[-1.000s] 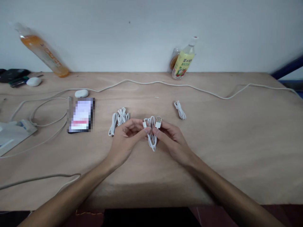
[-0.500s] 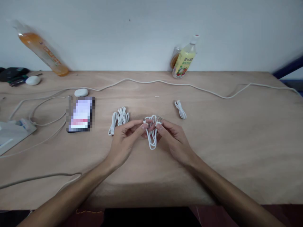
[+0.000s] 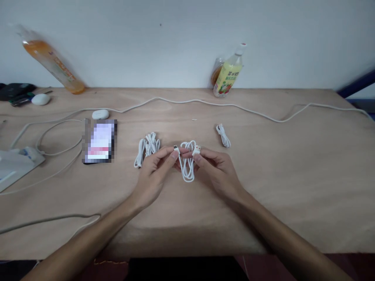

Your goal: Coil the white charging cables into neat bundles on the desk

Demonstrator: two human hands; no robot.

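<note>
Both my hands hold one white USB cable (image 3: pixel 188 173), its looped length hanging between them just above the table. My left hand (image 3: pixel 156 168) pinches the smaller plug end between thumb and fingers, its metal tip pointing up. The wider USB plug (image 3: pixel 197 150) is pinched in my right hand (image 3: pixel 218 168), also tip upward. Left of my left hand lies a group of bundled white cables (image 3: pixel 148 146). Beyond my right hand rests a single bundled white cable (image 3: pixel 223 135). My fingers hide part of the held cable.
A phone (image 3: pixel 101 140) with a blurred screen lies left, by a white earbud case (image 3: pixel 100 114). An orange drink bottle (image 3: pixel 54 64) and a yellow drink bottle (image 3: pixel 227 76) lean on the wall. A long white cord (image 3: pixel 196 100) crosses the table (image 3: pixel 293 175).
The two plug ends have turned and moved slightly apart, so their metal openings now show more clearly. The hanging loops have shifted a little upward.
</note>
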